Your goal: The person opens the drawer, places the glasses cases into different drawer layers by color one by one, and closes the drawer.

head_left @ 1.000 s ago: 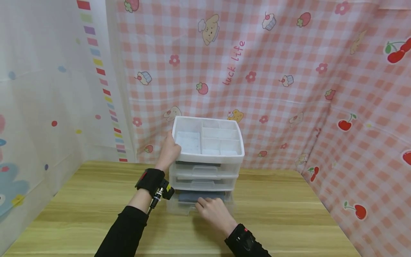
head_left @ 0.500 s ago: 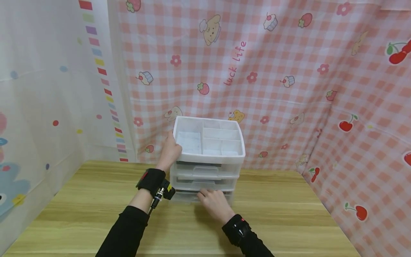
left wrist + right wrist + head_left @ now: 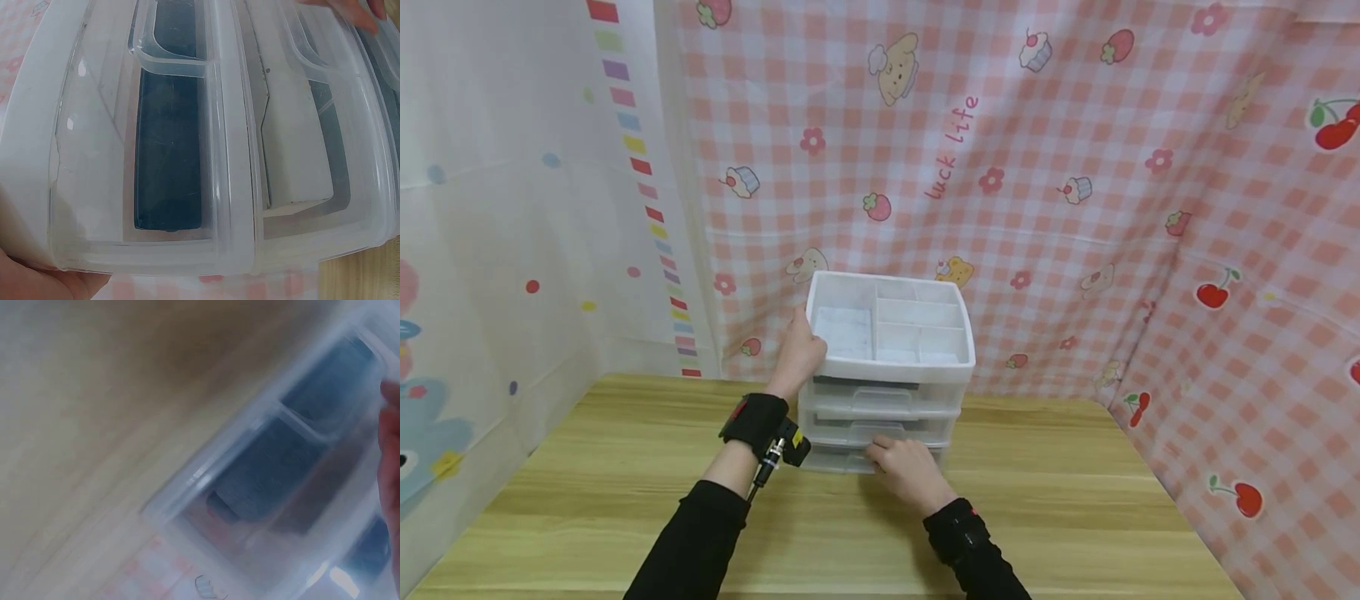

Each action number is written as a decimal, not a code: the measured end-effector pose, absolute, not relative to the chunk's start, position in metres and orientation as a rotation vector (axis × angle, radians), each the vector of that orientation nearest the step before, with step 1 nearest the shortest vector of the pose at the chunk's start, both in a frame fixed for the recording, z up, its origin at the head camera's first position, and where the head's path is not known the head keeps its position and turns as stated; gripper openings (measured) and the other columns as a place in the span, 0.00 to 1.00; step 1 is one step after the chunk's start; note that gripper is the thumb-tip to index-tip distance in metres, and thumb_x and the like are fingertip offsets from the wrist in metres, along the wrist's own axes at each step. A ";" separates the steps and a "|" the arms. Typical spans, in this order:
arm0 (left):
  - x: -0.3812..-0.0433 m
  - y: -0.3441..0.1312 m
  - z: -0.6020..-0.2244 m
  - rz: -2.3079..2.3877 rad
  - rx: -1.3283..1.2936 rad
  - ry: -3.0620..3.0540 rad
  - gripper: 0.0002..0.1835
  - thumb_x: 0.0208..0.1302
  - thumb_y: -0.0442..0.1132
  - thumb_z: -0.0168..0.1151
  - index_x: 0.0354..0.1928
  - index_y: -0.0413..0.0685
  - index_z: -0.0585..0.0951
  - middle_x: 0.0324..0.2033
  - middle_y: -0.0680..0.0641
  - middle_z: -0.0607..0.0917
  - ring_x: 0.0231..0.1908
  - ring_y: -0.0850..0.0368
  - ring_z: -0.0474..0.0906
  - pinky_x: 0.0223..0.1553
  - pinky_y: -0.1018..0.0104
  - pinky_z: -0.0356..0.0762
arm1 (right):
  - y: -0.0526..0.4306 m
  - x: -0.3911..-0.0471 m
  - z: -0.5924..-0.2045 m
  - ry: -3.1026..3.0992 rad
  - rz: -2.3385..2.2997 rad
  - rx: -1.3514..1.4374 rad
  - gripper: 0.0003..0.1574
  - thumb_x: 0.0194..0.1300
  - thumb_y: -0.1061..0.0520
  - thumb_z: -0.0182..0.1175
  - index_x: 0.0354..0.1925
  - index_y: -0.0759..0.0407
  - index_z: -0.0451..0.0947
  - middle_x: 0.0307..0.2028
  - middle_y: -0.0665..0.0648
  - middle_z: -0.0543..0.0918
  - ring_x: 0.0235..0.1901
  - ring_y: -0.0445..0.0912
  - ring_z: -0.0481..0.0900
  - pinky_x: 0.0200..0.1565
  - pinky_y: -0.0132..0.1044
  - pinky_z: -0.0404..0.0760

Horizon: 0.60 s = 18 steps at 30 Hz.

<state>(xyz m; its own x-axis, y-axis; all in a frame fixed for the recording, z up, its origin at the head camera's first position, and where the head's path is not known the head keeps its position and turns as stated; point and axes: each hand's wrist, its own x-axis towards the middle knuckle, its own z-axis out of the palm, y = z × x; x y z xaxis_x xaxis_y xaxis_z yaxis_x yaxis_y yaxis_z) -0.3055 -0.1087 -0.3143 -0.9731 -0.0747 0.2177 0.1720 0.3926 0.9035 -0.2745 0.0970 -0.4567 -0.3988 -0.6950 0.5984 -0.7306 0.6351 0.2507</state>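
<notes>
A white plastic drawer unit (image 3: 891, 369) with a divided top tray stands on the table. My left hand (image 3: 797, 354) grips its upper left edge. In the left wrist view a dark blue box (image 3: 169, 150) shows through the top drawer and a white box (image 3: 294, 150) through the middle one. The clear bottom drawer (image 3: 829, 461) sits pushed in under them. My right hand (image 3: 908, 471) is at its front, fingers loosely bent near the handle; contact is unclear. A blurred dark blue object (image 3: 262, 469) lies behind the bottom drawer's front in the right wrist view.
The wooden table (image 3: 1045, 500) extends around the unit. A pink checked cloth (image 3: 1037, 250) hangs close behind and along the right side, and a white patterned cloth (image 3: 497, 217) hangs at the left.
The bottom drawer, pulled out earlier, has slid back into the unit along with my right hand. My left hand keeps its grip on the upper edge.
</notes>
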 end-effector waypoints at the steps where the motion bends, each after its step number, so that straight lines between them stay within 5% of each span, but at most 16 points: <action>1: -0.305 -0.109 -0.314 -1.618 -0.085 -2.428 0.37 0.60 0.21 0.40 0.72 0.39 0.47 0.67 0.32 0.61 0.66 0.38 0.60 0.68 0.44 0.58 | 0.099 -0.273 -0.454 -2.195 0.140 1.121 0.07 0.52 0.63 0.66 0.28 0.50 0.80 0.26 0.45 0.78 0.19 0.35 0.73 0.20 0.27 0.68; 6: -0.303 -0.108 -0.313 -1.624 -0.076 -2.426 0.37 0.60 0.21 0.40 0.73 0.39 0.47 0.68 0.33 0.60 0.67 0.38 0.60 0.68 0.44 0.58 | 0.113 -0.269 -0.441 -2.220 0.707 1.159 0.05 0.56 0.65 0.65 0.32 0.57 0.83 0.23 0.49 0.79 0.20 0.33 0.70 0.24 0.20 0.68; 13: -0.303 -0.109 -0.311 -1.642 -0.098 -2.420 0.37 0.61 0.22 0.39 0.73 0.41 0.46 0.69 0.34 0.59 0.67 0.38 0.59 0.69 0.43 0.57 | 0.148 -0.266 -0.415 -1.798 0.957 1.069 0.13 0.44 0.79 0.63 0.30 0.70 0.81 0.15 0.55 0.78 0.12 0.39 0.68 0.16 0.24 0.66; 18: -0.299 -0.123 -0.317 -1.696 -0.180 -2.415 0.30 0.75 0.41 0.37 0.74 0.41 0.46 0.71 0.35 0.55 0.71 0.40 0.54 0.70 0.46 0.54 | 0.175 -0.266 -0.408 -1.848 0.877 0.730 0.07 0.54 0.71 0.63 0.35 0.67 0.81 0.24 0.58 0.83 0.23 0.46 0.78 0.26 0.32 0.78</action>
